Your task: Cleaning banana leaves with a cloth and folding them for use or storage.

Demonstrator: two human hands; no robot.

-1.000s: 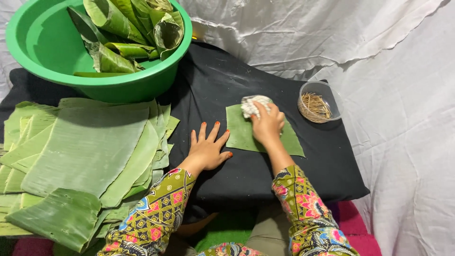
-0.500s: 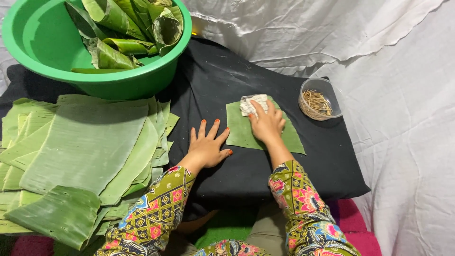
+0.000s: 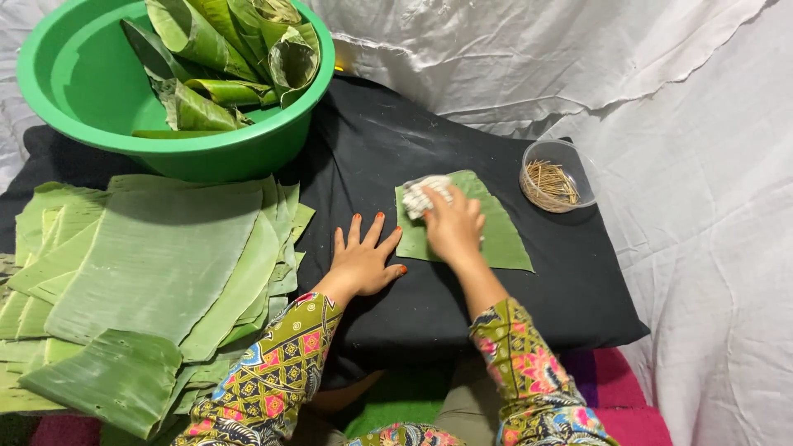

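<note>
My right hand [image 3: 453, 228] presses a crumpled white cloth [image 3: 421, 196] onto a small rectangular banana leaf piece [image 3: 499, 239] lying on the black cloth-covered surface [image 3: 363, 157]. The cloth sits at the leaf's upper left corner. My left hand [image 3: 363, 261] rests flat on the black surface just left of the leaf, fingers spread, thumb touching the leaf's left edge. Both arms wear patterned colourful sleeves.
A thick stack of cut banana leaves [image 3: 140, 272] lies at the left. A green plastic basin [image 3: 74, 78] with rolled and folded leaves stands at the top left. A small clear bowl of thin sticks [image 3: 555, 177] sits right of the leaf. White sheeting [image 3: 702, 165] surrounds the surface.
My right hand with the white cloth has slid a little toward the leaf's upper left. My left hand stays flat in place.
</note>
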